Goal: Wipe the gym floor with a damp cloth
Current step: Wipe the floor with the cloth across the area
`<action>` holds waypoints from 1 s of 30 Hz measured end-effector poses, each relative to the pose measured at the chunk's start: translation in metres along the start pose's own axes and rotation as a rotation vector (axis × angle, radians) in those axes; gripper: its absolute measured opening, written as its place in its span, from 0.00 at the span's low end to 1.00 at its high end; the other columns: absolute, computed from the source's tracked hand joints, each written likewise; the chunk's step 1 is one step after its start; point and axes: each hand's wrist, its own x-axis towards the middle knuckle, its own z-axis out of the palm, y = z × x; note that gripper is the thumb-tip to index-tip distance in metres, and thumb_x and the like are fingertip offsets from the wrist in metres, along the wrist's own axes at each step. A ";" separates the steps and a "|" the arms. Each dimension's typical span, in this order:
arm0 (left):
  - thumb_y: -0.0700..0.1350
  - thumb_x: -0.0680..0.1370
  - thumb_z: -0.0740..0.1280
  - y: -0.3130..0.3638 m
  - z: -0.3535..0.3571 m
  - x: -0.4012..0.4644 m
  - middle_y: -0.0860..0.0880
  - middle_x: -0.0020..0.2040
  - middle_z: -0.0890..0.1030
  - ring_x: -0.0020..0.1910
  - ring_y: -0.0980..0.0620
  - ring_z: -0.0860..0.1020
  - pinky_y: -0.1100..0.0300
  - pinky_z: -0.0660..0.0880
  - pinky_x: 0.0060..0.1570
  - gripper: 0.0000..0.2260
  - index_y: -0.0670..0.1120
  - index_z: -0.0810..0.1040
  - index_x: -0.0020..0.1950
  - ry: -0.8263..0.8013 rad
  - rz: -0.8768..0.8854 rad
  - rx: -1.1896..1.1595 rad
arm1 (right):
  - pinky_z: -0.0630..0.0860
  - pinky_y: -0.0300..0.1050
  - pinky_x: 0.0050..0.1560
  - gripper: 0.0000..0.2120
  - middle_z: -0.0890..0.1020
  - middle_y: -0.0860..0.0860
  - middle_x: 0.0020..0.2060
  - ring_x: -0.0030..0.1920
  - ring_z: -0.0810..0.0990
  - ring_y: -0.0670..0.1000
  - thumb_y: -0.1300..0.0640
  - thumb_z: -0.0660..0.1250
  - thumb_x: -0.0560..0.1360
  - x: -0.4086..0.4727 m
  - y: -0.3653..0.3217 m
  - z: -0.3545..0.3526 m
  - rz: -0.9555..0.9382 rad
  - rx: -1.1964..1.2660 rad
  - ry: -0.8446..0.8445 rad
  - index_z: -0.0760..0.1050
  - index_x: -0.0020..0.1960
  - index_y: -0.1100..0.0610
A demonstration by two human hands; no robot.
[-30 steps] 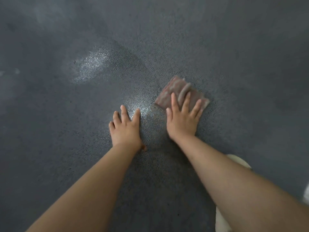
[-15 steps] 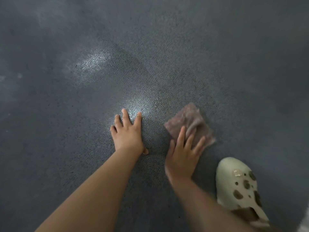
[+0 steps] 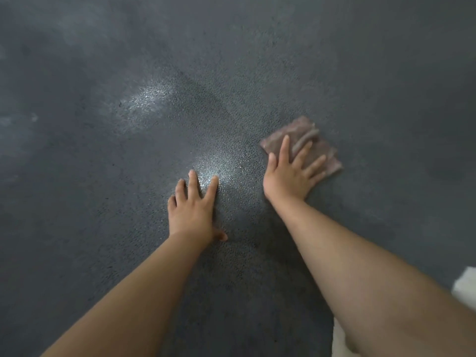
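The folded cloth (image 3: pixel 313 145) is pressed flat to the gym floor (image 3: pixel 360 73) under the spread fingers of the right hand (image 3: pixel 289 176). The left hand (image 3: pixel 192 210) is braced open just beside it on wet, glossy floor, where a slip is likely if weight is shifted; the unpinched cloth could bunch.

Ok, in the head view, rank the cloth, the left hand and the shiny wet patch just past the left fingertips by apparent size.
1. cloth and left hand: look about alike; the right hand covers part of the cloth, so no ranking between them.
2. wet patch: looks smallest, though its edges fade.
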 end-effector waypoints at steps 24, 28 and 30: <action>0.59 0.62 0.78 -0.129 -0.104 0.111 0.45 0.77 0.38 0.76 0.40 0.41 0.38 0.51 0.72 0.57 0.58 0.41 0.77 0.105 -0.285 -0.231 | 0.33 0.63 0.71 0.26 0.35 0.51 0.76 0.73 0.33 0.66 0.41 0.39 0.81 0.032 -0.144 0.000 -0.809 -0.269 -0.065 0.34 0.75 0.43; 0.60 0.60 0.78 -0.141 -0.115 0.123 0.46 0.76 0.32 0.75 0.38 0.37 0.31 0.51 0.68 0.59 0.61 0.36 0.76 0.023 -0.358 -0.274 | 0.37 0.64 0.72 0.27 0.39 0.55 0.77 0.74 0.37 0.67 0.42 0.41 0.81 0.077 -0.138 -0.012 -0.372 -0.184 0.048 0.38 0.77 0.45; 0.61 0.60 0.78 -0.145 -0.114 0.125 0.47 0.76 0.32 0.75 0.37 0.37 0.30 0.54 0.67 0.59 0.62 0.36 0.75 -0.009 -0.362 -0.301 | 0.37 0.67 0.71 0.26 0.40 0.54 0.77 0.73 0.36 0.68 0.43 0.42 0.81 0.086 -0.158 -0.018 -0.194 -0.093 -0.004 0.39 0.77 0.45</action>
